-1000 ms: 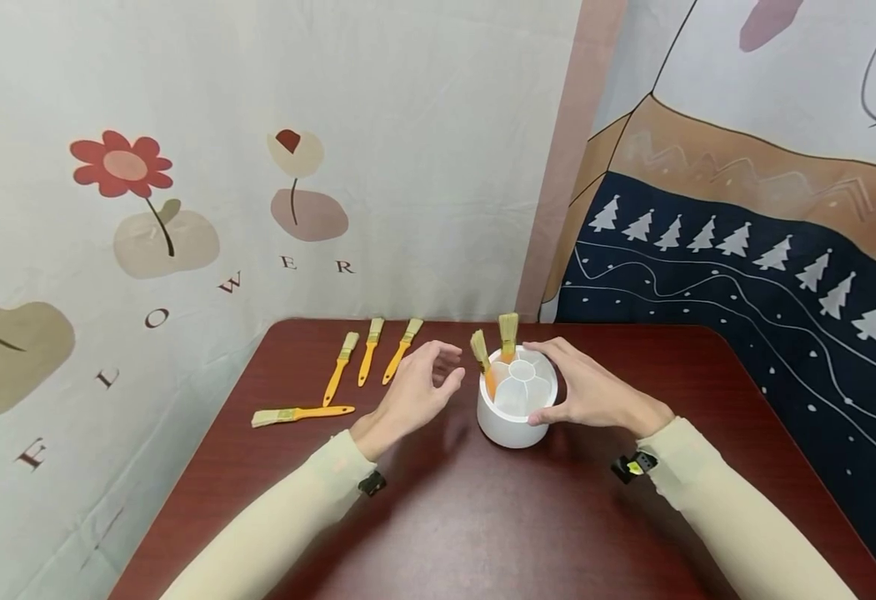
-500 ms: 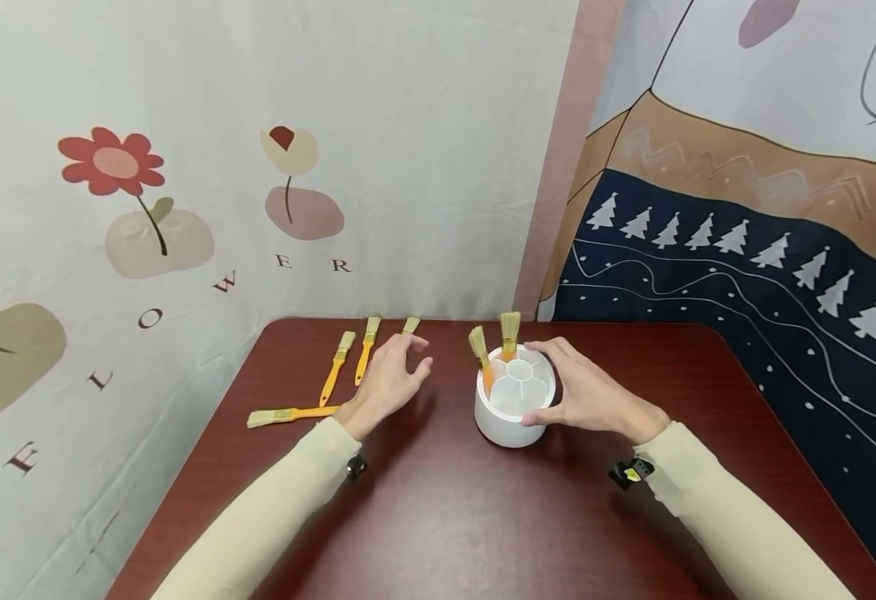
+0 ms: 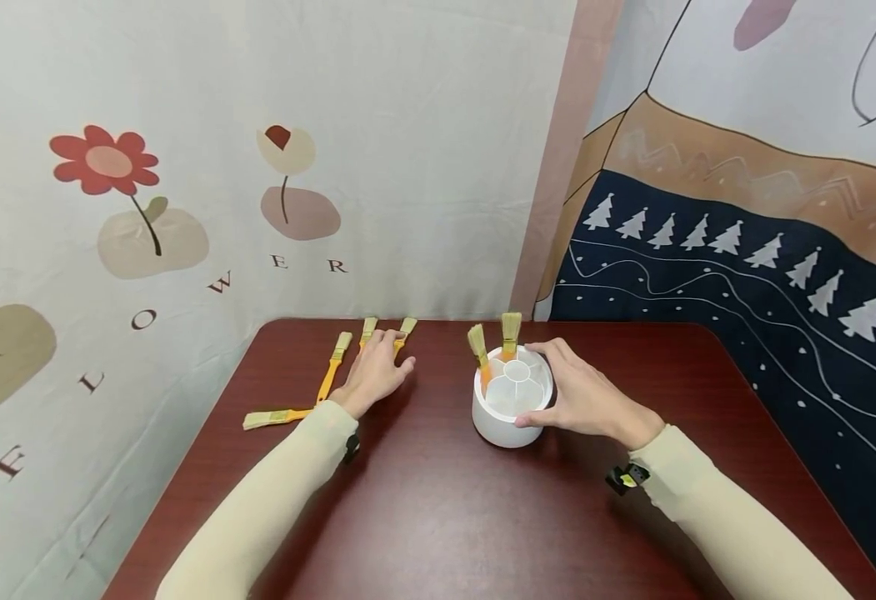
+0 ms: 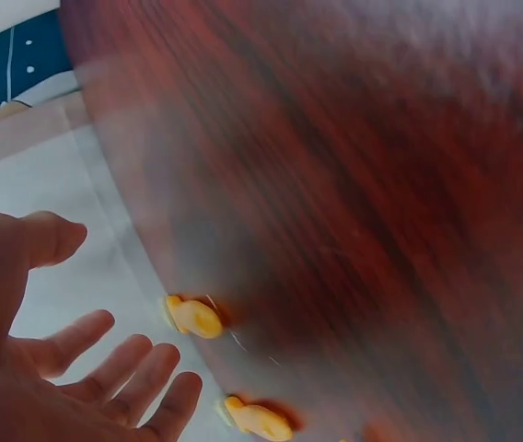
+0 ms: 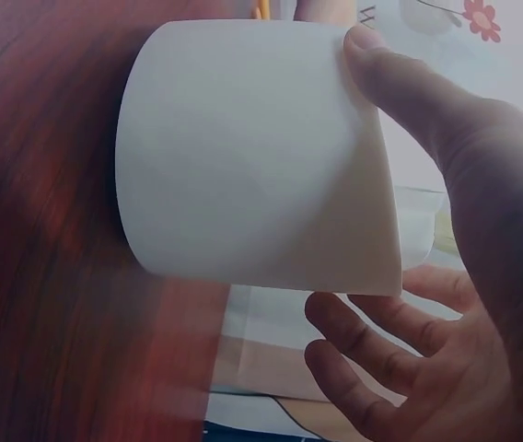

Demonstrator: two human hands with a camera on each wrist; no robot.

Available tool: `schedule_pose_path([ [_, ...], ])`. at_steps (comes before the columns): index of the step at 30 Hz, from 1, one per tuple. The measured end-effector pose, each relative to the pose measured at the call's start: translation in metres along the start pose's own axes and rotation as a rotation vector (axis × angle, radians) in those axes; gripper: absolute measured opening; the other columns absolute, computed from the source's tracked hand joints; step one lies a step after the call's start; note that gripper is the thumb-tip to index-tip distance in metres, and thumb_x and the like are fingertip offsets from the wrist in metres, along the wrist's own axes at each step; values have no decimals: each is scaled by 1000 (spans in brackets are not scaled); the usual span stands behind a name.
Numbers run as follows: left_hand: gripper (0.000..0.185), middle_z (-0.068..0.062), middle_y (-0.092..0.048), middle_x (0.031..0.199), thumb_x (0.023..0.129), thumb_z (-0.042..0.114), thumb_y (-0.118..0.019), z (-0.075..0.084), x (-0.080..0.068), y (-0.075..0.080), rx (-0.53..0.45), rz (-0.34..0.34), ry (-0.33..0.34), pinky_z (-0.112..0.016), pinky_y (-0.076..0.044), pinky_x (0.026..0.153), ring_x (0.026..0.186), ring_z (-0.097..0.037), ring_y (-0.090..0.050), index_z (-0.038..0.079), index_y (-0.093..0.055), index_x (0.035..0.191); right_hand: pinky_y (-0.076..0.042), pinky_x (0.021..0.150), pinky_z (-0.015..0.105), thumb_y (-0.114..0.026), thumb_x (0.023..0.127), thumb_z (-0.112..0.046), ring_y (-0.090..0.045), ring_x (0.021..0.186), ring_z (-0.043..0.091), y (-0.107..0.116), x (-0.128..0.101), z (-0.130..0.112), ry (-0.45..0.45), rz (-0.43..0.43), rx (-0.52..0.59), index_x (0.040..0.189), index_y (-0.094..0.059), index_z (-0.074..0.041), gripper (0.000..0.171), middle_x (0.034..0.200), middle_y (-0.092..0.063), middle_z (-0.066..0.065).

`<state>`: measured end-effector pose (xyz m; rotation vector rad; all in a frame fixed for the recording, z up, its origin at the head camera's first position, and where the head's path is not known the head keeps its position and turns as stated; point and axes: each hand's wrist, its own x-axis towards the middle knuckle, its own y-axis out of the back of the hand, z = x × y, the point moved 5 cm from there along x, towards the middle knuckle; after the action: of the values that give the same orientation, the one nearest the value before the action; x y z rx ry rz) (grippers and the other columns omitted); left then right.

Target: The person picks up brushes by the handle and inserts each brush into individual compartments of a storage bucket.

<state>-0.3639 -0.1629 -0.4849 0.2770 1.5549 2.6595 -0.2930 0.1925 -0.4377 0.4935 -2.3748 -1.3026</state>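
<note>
A white round holder (image 3: 499, 423) with divided compartments stands mid-table, with two yellow-handled brushes (image 3: 478, 350) upright in it, bristles up. My right hand (image 3: 550, 387) grips its right side, thumb at the front and fingers round the back rim. In the right wrist view the thumb (image 5: 409, 92) presses the holder's wall (image 5: 243, 147). My left hand (image 3: 388, 354) lies flat with fingers spread over loose brushes (image 3: 332, 375) at the back left. The left wrist view shows two orange handle ends (image 4: 192, 316) just past the straight fingers (image 4: 105, 364), which hold nothing.
One more brush (image 3: 276, 416) lies crosswise near the left edge of the dark red table (image 3: 483, 517). Printed cloth hangs close behind the table, flowers on the left and a dark tree pattern on the right.
My left hand has moved away from the holder, back and to the left, and now lies over the loose brushes. The right hand has kept its hold on the holder.
</note>
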Motion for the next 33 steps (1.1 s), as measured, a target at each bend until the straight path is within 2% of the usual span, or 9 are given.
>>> schedule_pose_path([
  [6, 68, -28, -55, 170, 113, 30, -77, -2, 7, -4, 63, -30, -31, -64, -54, 127, 151, -51, -61, -2, -55, 167, -67, 112, 58, -103, 79, -71, -69, 135, 29, 0, 0, -2, -22, 7, -21, 168, -48, -7, 123, 157, -60, 13],
  [8, 69, -28, -54, 171, 112, 33, -76, -7, 12, -11, 91, -40, -37, -65, -52, 128, 152, -52, -59, -3, -54, 167, -67, 112, 59, -103, 79, -71, -69, 135, 30, -1, -1, -3, -30, 10, -25, 168, -48, -7, 123, 158, -60, 14],
  [9, 70, -28, -54, 172, 113, 36, -76, -16, 19, -19, 102, -44, -48, -65, -52, 127, 152, -53, -59, -1, -54, 168, -67, 112, 59, -103, 79, -72, -69, 135, 30, -1, -1, -3, -35, 12, -24, 167, -48, -6, 122, 158, -59, 14],
  [12, 69, -26, -52, 175, 113, 37, -75, -17, 21, -23, 120, -73, -38, -66, -52, 127, 153, -53, -58, 0, -55, 168, -68, 111, 59, -102, 79, -72, -70, 134, 31, -2, -1, -4, -53, 19, -29, 166, -48, -6, 122, 159, -58, 15],
  [15, 66, -26, -51, 178, 114, 36, -75, -13, 19, -19, 123, -98, -28, -65, -51, 129, 156, -52, -57, 1, -57, 167, -69, 109, 58, -101, 79, -73, -70, 133, 31, -3, -1, -6, -69, 25, -44, 165, -48, -6, 121, 159, -59, 16],
  [16, 64, -26, -50, 178, 114, 33, -75, -5, 13, -12, 121, -108, -17, -65, -50, 130, 157, -52, -56, 0, -58, 167, -69, 108, 57, -101, 79, -73, -71, 132, 31, -3, -2, -7, -71, 28, -51, 164, -48, -5, 121, 158, -59, 16],
  [27, 56, -24, -58, 172, 115, 30, -75, -7, 14, -11, 101, -117, -76, -60, -56, 126, 153, -46, -63, -2, -65, 160, -71, 101, 54, -102, 79, -72, -73, 125, 33, -5, -3, -14, -115, 56, -80, 163, -48, -2, 122, 154, -59, 18],
  [33, 52, -22, -62, 170, 114, 29, -75, -7, 13, -10, 64, -126, -101, -59, -57, 125, 152, -43, -65, 0, -69, 157, -71, 90, 49, -102, 77, -73, -75, 112, 32, -7, -5, -20, -148, 79, -94, 159, -50, -2, 121, 145, -61, 18],
])
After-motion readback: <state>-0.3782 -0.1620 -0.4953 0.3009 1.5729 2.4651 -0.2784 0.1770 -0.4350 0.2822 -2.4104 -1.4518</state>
